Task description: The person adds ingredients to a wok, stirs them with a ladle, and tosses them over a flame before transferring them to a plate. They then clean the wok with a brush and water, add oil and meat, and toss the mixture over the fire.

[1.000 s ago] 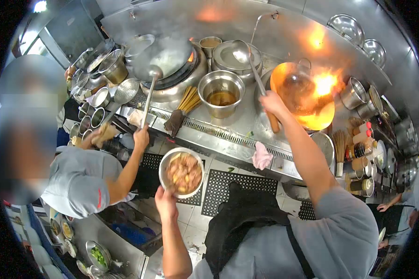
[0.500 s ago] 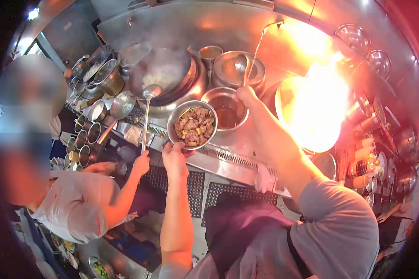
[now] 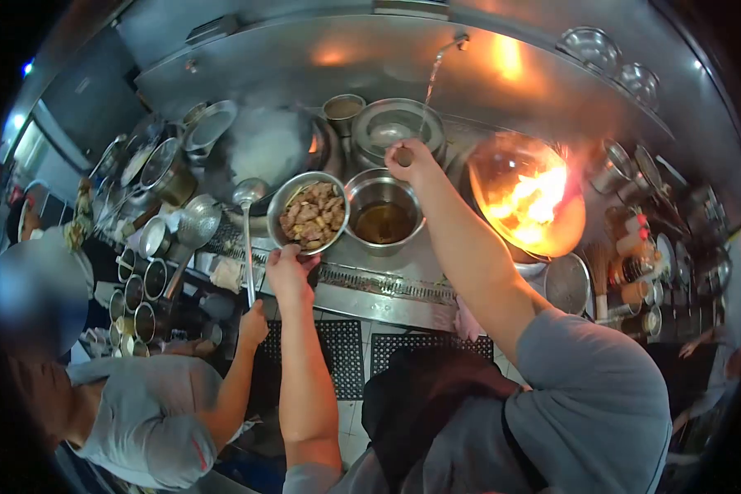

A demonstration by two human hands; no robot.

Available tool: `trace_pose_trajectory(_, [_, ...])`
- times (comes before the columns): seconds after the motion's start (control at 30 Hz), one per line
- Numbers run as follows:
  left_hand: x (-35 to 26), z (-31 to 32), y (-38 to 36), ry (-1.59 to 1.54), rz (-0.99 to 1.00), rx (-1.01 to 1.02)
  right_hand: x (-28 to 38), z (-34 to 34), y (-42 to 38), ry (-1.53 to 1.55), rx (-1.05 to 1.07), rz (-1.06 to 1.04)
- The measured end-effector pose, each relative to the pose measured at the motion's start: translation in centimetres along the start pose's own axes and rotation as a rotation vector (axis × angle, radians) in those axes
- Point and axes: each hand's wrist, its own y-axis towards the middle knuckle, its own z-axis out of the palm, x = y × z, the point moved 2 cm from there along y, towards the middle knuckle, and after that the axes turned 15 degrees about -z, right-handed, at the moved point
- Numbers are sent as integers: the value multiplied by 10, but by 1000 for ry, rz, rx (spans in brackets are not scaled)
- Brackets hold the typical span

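Note:
My left hand (image 3: 290,276) grips the rim of a steel bowl (image 3: 278,224) from below. Browned chunks of meat (image 3: 313,216) fill much of this bowl. My right hand (image 3: 412,161) is closed around a ladle handle (image 3: 403,156), whose end points up at me. The ladle's head appears to be down in the wide pot of water (image 3: 362,136), under a running tap (image 3: 461,41). Between my hands stands a steel pot of brown liquid (image 3: 384,221).
Flames burn in a wok (image 3: 580,216) on the right. A steaming wok (image 3: 263,144) is at left, where a co-worker's hand (image 3: 253,325) holds another ladle (image 3: 249,239). A perforated skimmer (image 3: 199,221) and seasoning containers (image 3: 144,321) stand farther left. Bottles (image 3: 638,267) line the right side.
The flames in the right wok have shrunk and the scene is darker. My right hand and its ladle have shifted, the ladle head now lower in the water pot. The view has tilted slightly.

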Motion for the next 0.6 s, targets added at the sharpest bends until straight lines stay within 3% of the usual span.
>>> trace_pose_trajectory(0.07, [-2, 0, 4, -3, 14, 6, -8, 4, -7, -8, -51, -96])
trace_pose_trajectory(0.47, [-3, -3, 1, 54, 12, -18, -8, 0, -30, -293, 116, -98])
trace_pose_trajectory(0.6, [-2, -8, 5, 96, -12, 2, -4, -12, -6, -779, 83, -136])
